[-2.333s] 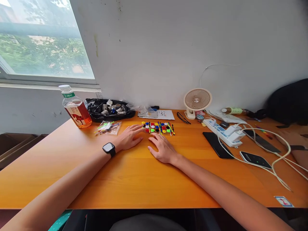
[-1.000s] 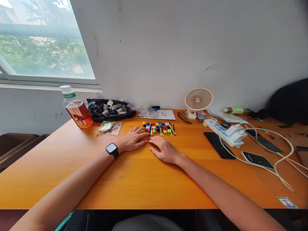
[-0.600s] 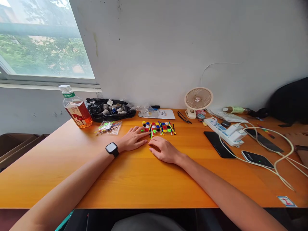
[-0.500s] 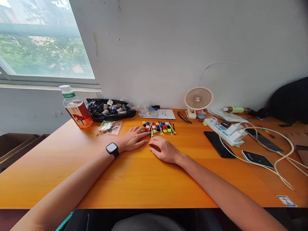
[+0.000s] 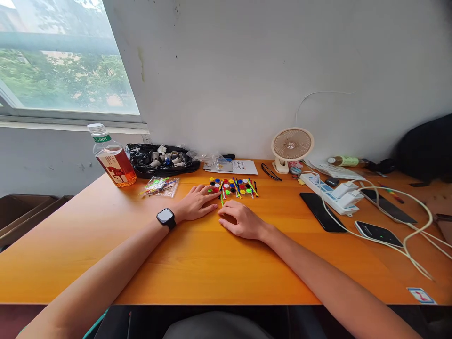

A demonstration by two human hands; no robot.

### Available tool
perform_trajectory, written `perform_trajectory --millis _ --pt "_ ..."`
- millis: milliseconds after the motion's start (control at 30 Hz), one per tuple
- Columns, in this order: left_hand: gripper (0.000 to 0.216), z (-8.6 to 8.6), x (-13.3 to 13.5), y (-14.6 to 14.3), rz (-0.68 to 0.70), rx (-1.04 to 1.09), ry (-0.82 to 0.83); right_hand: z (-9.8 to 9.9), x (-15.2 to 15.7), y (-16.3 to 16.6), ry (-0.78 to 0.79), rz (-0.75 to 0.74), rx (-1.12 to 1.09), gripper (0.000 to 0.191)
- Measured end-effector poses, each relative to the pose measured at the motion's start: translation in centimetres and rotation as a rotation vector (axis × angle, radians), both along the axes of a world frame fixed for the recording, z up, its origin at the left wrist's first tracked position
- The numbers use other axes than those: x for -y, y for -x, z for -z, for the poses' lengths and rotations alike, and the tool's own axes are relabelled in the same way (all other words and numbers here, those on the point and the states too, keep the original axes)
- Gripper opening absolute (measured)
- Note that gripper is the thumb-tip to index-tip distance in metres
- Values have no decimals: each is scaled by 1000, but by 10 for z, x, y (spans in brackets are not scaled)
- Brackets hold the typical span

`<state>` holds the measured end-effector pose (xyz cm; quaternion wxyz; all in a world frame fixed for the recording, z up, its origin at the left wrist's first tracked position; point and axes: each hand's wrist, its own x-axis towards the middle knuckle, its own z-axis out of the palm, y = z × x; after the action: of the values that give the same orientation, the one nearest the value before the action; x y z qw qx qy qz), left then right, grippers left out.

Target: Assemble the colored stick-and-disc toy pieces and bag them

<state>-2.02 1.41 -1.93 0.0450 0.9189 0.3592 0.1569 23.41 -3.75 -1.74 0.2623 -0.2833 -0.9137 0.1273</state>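
Observation:
My left hand (image 5: 196, 203) lies flat on the table with its fingers spread, a dark watch (image 5: 165, 216) on that wrist. Its fingertips reach the left end of several rows of small coloured discs (image 5: 232, 191). Thin coloured strips like cable ties (image 5: 236, 187) lie across these discs. To the right, just in front of the discs, rests my right hand (image 5: 243, 220), fingers loosely curved and thumb apart from the forefinger. A yellow-green strip (image 5: 222, 202) ends beside its fingers; I see nothing held between them. The undersides of the right fingers are hidden.
A tea bottle (image 5: 115, 162), a clear bag of strips (image 5: 160, 187) and a black bag (image 5: 141, 160) of grey pieces stand left. At the right are a fan (image 5: 292, 146), a power strip (image 5: 328, 194), phones (image 5: 378, 234) and looping white cables (image 5: 429, 221).
The yellow-green strip's end shows slightly nearer my right fingers than before. Both hands stay in nearly the same place; the view has shifted very slightly.

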Motion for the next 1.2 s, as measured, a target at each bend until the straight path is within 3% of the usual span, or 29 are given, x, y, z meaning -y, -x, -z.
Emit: perform_trajectory --millis 233,400,567,700,967,1200 --pt "71 5 -1 2 -15 200 -13 2 1 1 -27 44 -47 17" --pt "48 4 0 3 -65 305 -8 7 -6 -4 -38 98 -22 19" --pt "34 0 5 2 -49 369 93 9 -9 -6 -15 57 -15 22" --pt "38 3 11 -2 -4 482 188 11 -10 -7 -11 45 -26 27" --pt "32 6 14 -10 53 632 564 4 -13 -17 66 35 -2 21" --pt "31 7 21 -21 38 581 516 -8 -18 -27 123 53 38 19"
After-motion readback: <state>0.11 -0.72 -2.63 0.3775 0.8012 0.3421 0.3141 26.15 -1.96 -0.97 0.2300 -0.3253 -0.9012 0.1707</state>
